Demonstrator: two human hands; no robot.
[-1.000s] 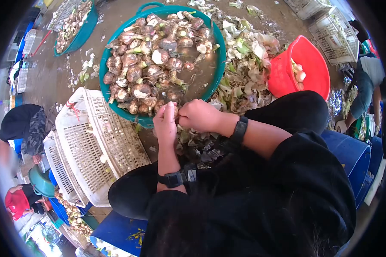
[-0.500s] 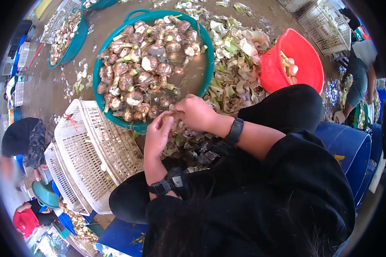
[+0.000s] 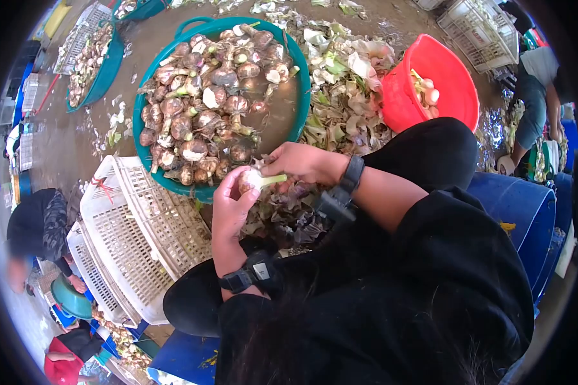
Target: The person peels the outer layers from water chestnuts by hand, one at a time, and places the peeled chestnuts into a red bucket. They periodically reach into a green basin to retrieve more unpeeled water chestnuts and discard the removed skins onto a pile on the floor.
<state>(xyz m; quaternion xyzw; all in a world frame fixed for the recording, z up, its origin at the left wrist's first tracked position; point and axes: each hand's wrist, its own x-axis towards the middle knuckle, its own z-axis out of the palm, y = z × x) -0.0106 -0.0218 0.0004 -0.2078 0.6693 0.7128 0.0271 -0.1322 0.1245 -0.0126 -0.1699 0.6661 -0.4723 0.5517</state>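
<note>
My left hand (image 3: pixel 232 204) holds a partly peeled garlic bulb (image 3: pixel 249 181), its white flesh showing and its pale green stem pointing right. Against the bulb's upper right side, my right hand (image 3: pixel 302 163) has its fingers closed on a strip of brownish skin (image 3: pixel 261 162). Just beyond both hands stands a large green tub (image 3: pixel 304 96) with many unpeeled, muddy brown garlic bulbs (image 3: pixel 189 122) in murky water. Under and beyond my right hand spreads a heap of peeled skins and leaves (image 3: pixel 350 96).
A red bucket (image 3: pixel 453 83) with several white peeled bulbs (image 3: pixel 430 96) stands at right. White plastic crates (image 3: pixel 131 237) lean at left beside my knee. Blue barrels (image 3: pixel 514 208) are at right. Other people work at far left (image 3: pixel 35 224) and far right (image 3: pixel 536 109).
The bulb, earlier hidden between my hands, now shows white with its stem out. My right hand has shifted slightly right, its fingers drawn back from the left hand.
</note>
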